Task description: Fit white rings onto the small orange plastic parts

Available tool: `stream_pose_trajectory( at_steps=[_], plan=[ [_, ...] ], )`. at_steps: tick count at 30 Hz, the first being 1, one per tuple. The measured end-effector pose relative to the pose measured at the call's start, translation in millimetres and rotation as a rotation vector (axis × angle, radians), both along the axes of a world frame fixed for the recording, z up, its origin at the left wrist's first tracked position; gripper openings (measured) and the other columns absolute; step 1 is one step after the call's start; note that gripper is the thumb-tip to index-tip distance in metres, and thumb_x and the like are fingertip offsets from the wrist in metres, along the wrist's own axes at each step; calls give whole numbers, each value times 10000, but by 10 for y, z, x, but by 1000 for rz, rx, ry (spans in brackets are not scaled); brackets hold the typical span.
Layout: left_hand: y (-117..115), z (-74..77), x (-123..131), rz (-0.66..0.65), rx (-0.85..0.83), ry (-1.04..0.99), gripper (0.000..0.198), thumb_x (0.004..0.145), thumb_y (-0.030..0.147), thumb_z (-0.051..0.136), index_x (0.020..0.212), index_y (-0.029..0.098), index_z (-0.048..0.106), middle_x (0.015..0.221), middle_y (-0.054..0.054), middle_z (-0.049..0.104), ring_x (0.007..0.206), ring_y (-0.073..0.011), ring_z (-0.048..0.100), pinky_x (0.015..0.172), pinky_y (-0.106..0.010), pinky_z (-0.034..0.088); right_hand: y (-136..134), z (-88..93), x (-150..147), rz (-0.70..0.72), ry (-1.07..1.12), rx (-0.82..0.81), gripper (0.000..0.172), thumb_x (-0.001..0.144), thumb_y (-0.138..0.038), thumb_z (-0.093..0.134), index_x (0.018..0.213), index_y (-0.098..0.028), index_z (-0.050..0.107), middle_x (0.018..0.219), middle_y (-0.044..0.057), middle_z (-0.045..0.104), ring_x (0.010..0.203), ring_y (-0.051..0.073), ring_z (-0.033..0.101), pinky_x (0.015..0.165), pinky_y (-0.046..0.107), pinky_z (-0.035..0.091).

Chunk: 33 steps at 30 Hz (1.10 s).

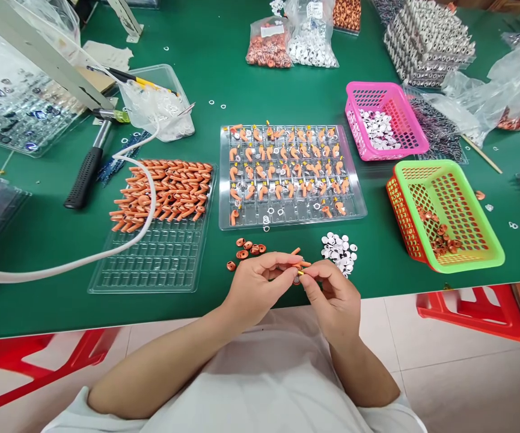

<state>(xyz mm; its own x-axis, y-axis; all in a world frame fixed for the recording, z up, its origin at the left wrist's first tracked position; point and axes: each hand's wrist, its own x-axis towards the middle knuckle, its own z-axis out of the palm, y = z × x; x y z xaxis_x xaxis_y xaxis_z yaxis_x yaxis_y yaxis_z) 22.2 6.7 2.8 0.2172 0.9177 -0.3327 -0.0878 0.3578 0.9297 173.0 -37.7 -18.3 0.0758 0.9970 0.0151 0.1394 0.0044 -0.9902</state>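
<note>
Fingers (282, 261) mostly hide the small orange part (303, 263); the white hose (38, 270) runs off the left edge.

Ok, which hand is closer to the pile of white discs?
Right. The right hand is just this side of the white discs; the left hand, sharing the orange part, is farther left.

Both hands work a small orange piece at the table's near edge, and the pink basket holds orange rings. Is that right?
Not quite. The head view shows the pink basket holding white pieces, not orange rings. The rest stands: the left hand and right hand work a small orange piece at the near edge of the table.
</note>
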Motion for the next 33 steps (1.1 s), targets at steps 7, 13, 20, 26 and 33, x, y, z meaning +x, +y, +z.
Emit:
stream_pose_trajectory(
  at_steps=[7, 13, 20, 26, 33],
  plan=[
    [-19, 0, -24, -47, 49, 50, 205, 836, 194, 664, 996, 137, 778, 1024, -82, 794, 1019, -241, 740, 899, -327, 627, 39, 29, 19, 1, -130, 40, 91, 919, -175, 601, 881, -247, 641, 817, 2, 640, 742, 152, 605, 647, 275, 494],
    [-30, -13, -50, -95, 141, 69, 245, 864, 178, 621, 1055, 138, 769, 1081, -93, 778, 996, -237, 747, 894, -348, 635, 87, 103, 7, -6, -255, 135, 136, 903, -111, 593, 854, -231, 633, 782, -6, 660, 690, 132, 575, 622, 256, 472],
    [-24, -28, -70, -89, 181, 149, 224, 846, 166, 642, 1018, 132, 782, 1046, -92, 787, 936, -220, 760, 841, -310, 648, 118, 124, 23, 40, -344, 174, 120, 914, -116, 583, 878, -222, 628, 800, 0, 659, 678, 127, 577, 606, 248, 467],
    [-26, -53, -104, -147, 313, 177, 241, 862, 135, 623, 1048, 144, 776, 1018, -87, 789, 891, -189, 761, 795, -264, 646, 132, 113, 86, 139, -372, 165, 124, 923, -111, 574, 876, -223, 605, 784, -6, 638, 693, 128, 569, 609, 249, 456],
    [-33, -53, -138, -214, 228, 45, 219, 866, 152, 642, 1041, 150, 775, 965, -91, 787, 797, -194, 767, 776, -308, 652, 185, 149, 196, 183, -272, 59, 94, 916, -166, 633, 855, -232, 604, 772, -26, 639, 669, 118, 582, 610, 249, 462]
  ],
)
